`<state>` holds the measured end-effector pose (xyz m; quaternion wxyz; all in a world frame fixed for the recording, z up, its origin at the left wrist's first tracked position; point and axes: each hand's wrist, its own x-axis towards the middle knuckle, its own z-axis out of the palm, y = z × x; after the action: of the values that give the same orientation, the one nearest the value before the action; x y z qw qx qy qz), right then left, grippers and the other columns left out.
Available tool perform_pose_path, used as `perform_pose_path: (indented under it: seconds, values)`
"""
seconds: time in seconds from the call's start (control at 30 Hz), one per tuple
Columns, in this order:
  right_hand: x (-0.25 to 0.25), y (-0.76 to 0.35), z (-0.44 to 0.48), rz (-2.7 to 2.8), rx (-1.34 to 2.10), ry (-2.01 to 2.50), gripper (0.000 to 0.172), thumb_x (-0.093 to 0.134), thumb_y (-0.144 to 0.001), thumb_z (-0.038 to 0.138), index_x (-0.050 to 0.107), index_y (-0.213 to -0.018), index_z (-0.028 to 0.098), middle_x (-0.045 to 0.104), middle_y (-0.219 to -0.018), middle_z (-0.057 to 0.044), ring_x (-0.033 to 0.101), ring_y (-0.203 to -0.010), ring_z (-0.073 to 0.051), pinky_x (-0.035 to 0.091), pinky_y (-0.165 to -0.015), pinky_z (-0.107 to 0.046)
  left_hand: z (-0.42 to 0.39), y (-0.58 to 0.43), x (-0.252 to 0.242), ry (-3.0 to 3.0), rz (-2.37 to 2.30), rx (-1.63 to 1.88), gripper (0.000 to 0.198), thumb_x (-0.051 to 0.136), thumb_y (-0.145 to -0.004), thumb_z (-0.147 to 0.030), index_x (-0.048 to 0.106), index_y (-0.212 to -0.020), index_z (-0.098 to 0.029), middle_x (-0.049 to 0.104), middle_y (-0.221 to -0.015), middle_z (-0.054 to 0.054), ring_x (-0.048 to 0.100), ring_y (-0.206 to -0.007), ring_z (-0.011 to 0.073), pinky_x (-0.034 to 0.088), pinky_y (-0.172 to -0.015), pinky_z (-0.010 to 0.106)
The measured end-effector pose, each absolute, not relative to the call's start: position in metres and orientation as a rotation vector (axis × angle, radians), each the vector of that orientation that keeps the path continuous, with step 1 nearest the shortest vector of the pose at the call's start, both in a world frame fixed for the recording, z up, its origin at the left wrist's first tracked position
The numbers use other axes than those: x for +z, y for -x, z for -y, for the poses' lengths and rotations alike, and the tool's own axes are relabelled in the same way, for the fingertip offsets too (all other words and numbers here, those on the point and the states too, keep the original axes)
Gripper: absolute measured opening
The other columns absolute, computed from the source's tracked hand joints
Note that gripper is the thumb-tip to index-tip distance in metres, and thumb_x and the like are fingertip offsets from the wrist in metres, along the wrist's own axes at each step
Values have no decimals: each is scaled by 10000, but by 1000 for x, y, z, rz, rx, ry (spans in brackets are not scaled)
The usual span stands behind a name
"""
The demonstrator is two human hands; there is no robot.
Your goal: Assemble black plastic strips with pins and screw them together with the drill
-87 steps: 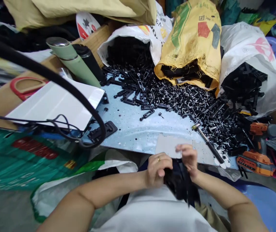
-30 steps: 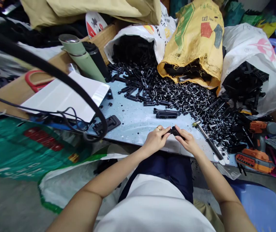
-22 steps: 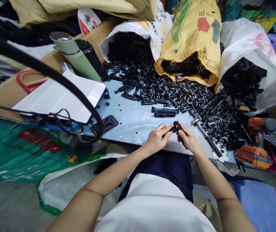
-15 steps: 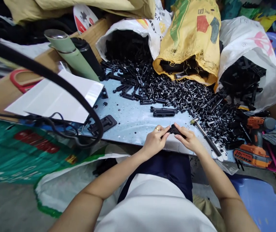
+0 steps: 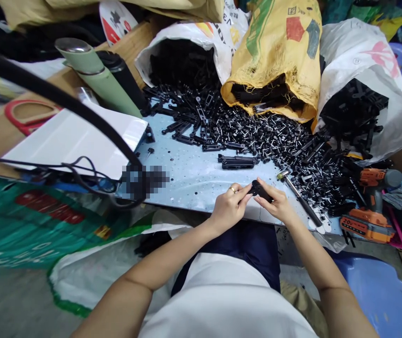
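Observation:
Between my two hands, just above the table's front edge, is a small black plastic part. My left hand, with a ring on one finger, pinches its left end. The fingers of my right hand are closed round its right side, hiding much of it. Beyond my hands lies a pair of long black plastic pieces on the blue tabletop. A hammer with a black handle rests to the right of my right hand.
Loose black screw-like parts are heaped at the back. Behind them, a white sack, a yellow sack and another white bag gape open. An orange cordless drill stands right; a green flask and a black cable are left.
My left hand has shifted slightly right against the black part, and the part now sits a little differently between my fingers. The view has moved slightly.

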<state>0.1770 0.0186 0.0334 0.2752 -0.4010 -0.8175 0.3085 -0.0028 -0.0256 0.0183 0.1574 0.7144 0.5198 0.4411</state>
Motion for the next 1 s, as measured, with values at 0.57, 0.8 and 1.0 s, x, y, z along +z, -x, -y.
perform_pose_path:
  seconds: [0.57,0.8,1.0]
  values:
    - [8,-134,9,1907,546,1134,551,329,-913,400,267,-1417,188,618,-834,-53,555,-618,-99,502,-614,-242,2,-2,22,-1940,-1219,1658,289,383,-926,-257,593,-1101,-161,610,-857,69,568,-781,136,497,-687,260]
    - [15,-148,-40,2237,614,1456,389,377,-895,370,519,-1231,234,642,-952,-42,594,-849,-124,468,-755,-232,12,4,-18,-1680,-1665,1228,355,323,-919,-271,438,-1239,-171,588,-978,94,616,-798,173,522,-692,325]
    - [61,-210,-149,1761,173,2237,424,340,-898,265,395,-1241,22,555,-1108,-248,530,-1026,-226,363,-890,-427,9,6,-19,-2419,-1520,447,408,441,-824,-107,509,-1203,-242,540,-1227,108,457,-1182,277,306,-1001,532]
